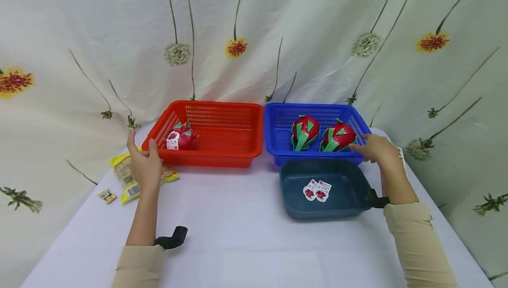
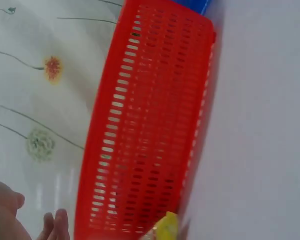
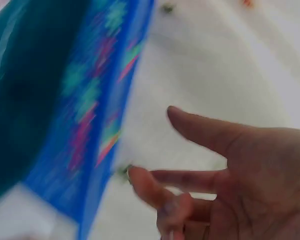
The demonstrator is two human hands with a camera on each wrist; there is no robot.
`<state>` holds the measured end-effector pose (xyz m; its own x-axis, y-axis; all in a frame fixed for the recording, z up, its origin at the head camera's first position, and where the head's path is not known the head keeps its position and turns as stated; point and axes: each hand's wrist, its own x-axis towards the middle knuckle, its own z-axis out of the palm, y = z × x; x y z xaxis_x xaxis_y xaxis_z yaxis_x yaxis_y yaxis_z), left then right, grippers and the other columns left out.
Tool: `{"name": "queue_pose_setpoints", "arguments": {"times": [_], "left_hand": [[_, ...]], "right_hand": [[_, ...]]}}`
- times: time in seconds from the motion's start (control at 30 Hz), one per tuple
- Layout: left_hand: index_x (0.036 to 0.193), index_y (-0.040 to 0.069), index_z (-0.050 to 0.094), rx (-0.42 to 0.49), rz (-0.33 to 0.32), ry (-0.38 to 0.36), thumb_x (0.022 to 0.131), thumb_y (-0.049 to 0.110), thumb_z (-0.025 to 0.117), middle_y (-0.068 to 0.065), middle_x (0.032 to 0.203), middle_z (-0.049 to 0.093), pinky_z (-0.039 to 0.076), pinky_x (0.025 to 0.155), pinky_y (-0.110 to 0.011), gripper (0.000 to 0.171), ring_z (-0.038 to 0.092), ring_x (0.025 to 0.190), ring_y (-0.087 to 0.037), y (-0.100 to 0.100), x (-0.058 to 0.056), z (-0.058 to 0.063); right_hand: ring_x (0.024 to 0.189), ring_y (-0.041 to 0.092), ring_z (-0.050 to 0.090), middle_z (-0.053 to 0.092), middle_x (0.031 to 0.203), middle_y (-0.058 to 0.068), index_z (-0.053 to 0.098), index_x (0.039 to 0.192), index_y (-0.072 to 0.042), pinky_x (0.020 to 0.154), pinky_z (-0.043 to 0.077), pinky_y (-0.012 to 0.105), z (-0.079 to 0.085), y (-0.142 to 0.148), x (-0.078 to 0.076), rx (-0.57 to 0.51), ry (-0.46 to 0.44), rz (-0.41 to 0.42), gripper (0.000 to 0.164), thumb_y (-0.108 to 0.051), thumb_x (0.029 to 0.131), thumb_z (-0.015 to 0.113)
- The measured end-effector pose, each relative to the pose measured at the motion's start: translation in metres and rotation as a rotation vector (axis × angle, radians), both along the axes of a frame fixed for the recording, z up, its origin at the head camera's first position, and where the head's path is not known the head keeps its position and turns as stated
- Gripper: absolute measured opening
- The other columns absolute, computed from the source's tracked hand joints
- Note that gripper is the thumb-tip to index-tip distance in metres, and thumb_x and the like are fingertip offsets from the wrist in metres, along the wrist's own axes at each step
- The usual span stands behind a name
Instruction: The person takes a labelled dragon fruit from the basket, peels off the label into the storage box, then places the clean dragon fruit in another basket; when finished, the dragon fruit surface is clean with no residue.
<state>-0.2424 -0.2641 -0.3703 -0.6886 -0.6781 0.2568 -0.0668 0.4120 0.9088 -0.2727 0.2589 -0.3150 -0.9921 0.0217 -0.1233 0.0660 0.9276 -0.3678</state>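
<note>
My left hand (image 1: 145, 166) is raised beside the left end of a red plastic basket (image 1: 216, 160), thumb and fingers spread and holding nothing. A dragon fruit (image 1: 188, 139) with a white label (image 1: 173, 140) lies in that basket. At the right end of a blue basket (image 1: 274, 147) is my right hand (image 1: 379, 149), its thumb and forefinger apart around the corner in the head view. The right wrist view shows the right palm (image 3: 260, 175) with loosely bent fingers and nothing in them. Two dragon fruits (image 1: 305, 131) with green scales sit in the blue basket.
A dark teal tray (image 1: 287, 191) stands in front of the blue basket, with two fruit-picture labels (image 1: 316, 190) in it. Behind the left forearm lies a yellow snack bag (image 1: 128, 177), and a small packet (image 1: 107, 196) is left of it. A flower-print cloth (image 1: 309, 67) hangs behind.
</note>
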Motion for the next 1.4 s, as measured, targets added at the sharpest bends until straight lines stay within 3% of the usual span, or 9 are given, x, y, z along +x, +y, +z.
{"name": "queue_pose_setpoints", "arguments": {"times": [0.1, 0.17, 0.3, 0.4, 0.53, 0.73, 0.87, 1.1, 1.4], "left_hand": [[0.146, 0.039, 0.011, 0.076, -0.046, -0.004, 0.094, 0.045, 0.042, -0.006, 0.079, 0.049, 0.043, 0.051, -0.017, 0.06, 0.05, 0.052, -0.009, -0.003, -0.005, -0.018], [0.147, 0.037, 0.01, 0.122, -0.085, 0.023, 0.094, 0.044, 0.043, -0.011, 0.092, 0.053, 0.047, 0.05, -0.017, 0.063, 0.055, 0.049, -0.011, -0.001, -0.013, -0.03], [0.146, 0.036, 0.012, 0.242, -0.104, 0.076, 0.094, 0.042, 0.045, -0.013, 0.126, 0.046, 0.048, 0.05, -0.018, 0.062, 0.054, 0.048, -0.009, 0.001, -0.027, -0.045], [0.146, 0.036, 0.016, 0.348, -0.117, 0.139, 0.095, 0.04, 0.046, -0.007, 0.139, 0.036, 0.047, 0.049, -0.017, 0.059, 0.051, 0.049, -0.007, 0.002, -0.032, -0.051], [0.145, 0.034, 0.019, 0.45, -0.16, 0.237, 0.095, 0.033, 0.048, -0.006, 0.139, 0.035, 0.046, 0.051, -0.015, 0.058, 0.051, 0.052, -0.007, 0.003, -0.036, -0.056], [0.147, 0.026, 0.018, 0.493, -0.189, 0.346, 0.097, 0.021, 0.048, -0.013, 0.122, 0.044, 0.045, 0.049, -0.015, 0.058, 0.048, 0.051, -0.008, 0.003, -0.038, -0.059], [0.147, 0.018, 0.018, 0.486, -0.203, 0.437, 0.097, 0.013, 0.046, -0.013, 0.103, 0.045, 0.043, 0.047, -0.015, 0.058, 0.046, 0.047, -0.007, 0.0, -0.036, -0.058], [0.147, 0.016, 0.019, 0.482, -0.204, 0.462, 0.096, 0.013, 0.047, -0.003, 0.084, 0.037, 0.045, 0.047, -0.016, 0.058, 0.046, 0.046, -0.006, -0.002, -0.031, -0.059], [0.146, 0.016, 0.022, 0.455, -0.166, 0.478, 0.096, 0.014, 0.048, -0.002, 0.082, 0.036, 0.044, 0.047, -0.015, 0.056, 0.046, 0.046, -0.006, -0.007, -0.031, -0.062]], "right_hand": [[0.097, 0.043, 0.055, 0.055, 0.114, 0.03, 0.036, 0.136, 0.007, 0.079, 0.048, 0.054, 0.015, -0.045, -0.003, -0.045, 0.146, 0.056, 0.072, -0.045, 0.09, 0.053], [0.094, 0.042, 0.056, 0.057, 0.109, 0.028, 0.041, 0.136, 0.001, 0.078, 0.048, 0.052, 0.018, -0.08, -0.009, -0.089, 0.25, 0.111, 0.065, -0.044, 0.09, 0.054], [0.094, 0.033, 0.052, 0.058, 0.106, 0.02, 0.049, 0.133, -0.008, 0.074, 0.049, 0.045, 0.007, -0.161, -0.026, -0.137, 0.454, 0.225, 0.055, -0.04, 0.089, 0.058], [0.112, 0.03, 0.042, 0.049, 0.123, 0.016, 0.048, 0.134, -0.013, 0.085, 0.047, 0.043, -0.006, -0.22, -0.041, -0.191, 0.502, 0.316, 0.056, -0.043, 0.088, 0.058], [0.117, 0.026, 0.038, 0.041, 0.131, 0.013, 0.041, 0.139, -0.017, 0.09, 0.044, 0.041, -0.021, -0.289, -0.059, -0.351, 0.45, 0.366, 0.061, -0.046, 0.088, 0.058], [0.117, 0.022, 0.039, 0.04, 0.134, 0.01, 0.032, 0.143, -0.019, 0.093, 0.043, 0.039, -0.032, -0.368, -0.071, -0.581, 0.357, 0.357, 0.071, -0.045, 0.085, 0.062], [0.123, 0.023, 0.036, 0.037, 0.139, 0.01, 0.028, 0.145, -0.022, 0.096, 0.04, 0.041, -0.036, -0.404, -0.074, -0.655, 0.3, 0.37, 0.075, -0.044, 0.084, 0.064], [0.121, 0.023, 0.038, 0.042, 0.136, 0.009, 0.028, 0.145, -0.028, 0.093, 0.042, 0.04, -0.044, -0.439, -0.081, -0.581, 0.211, 0.359, 0.077, -0.049, 0.081, 0.065], [0.136, 0.034, 0.018, 0.034, 0.146, 0.006, 0.021, 0.147, -0.034, 0.103, 0.029, 0.05, -0.056, -0.453, -0.086, -0.481, 0.073, 0.403, 0.08, -0.049, 0.081, 0.064]]}}
